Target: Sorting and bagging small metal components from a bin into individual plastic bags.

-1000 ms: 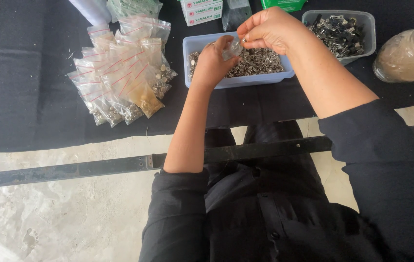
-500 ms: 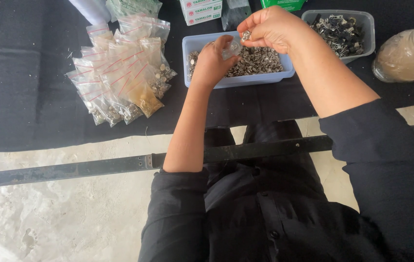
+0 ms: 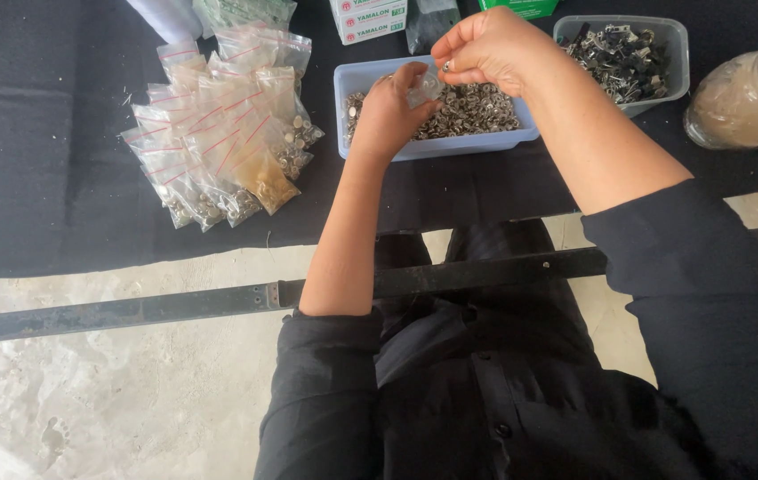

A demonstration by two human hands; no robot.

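My left hand (image 3: 392, 111) holds a small clear plastic bag (image 3: 426, 86) over a light blue tray (image 3: 348, 82) filled with small silver metal pieces (image 3: 477, 111). My right hand (image 3: 490, 46) is just above the bag's mouth, fingers pinched on a few of the small metal pieces. Both hands hover over the tray's middle, on a black cloth-covered table.
A heap of filled zip bags with red strips (image 3: 219, 124) lies left of the tray. A clear tub of dark metal parts (image 3: 628, 55) and a glass jar (image 3: 748, 93) stand at the right. White boxes (image 3: 370, 18) sit behind. A dark metal bar (image 3: 174, 302) crosses below the table.
My right hand has dipped slightly toward the bag's mouth; the left hand and bag have barely moved.
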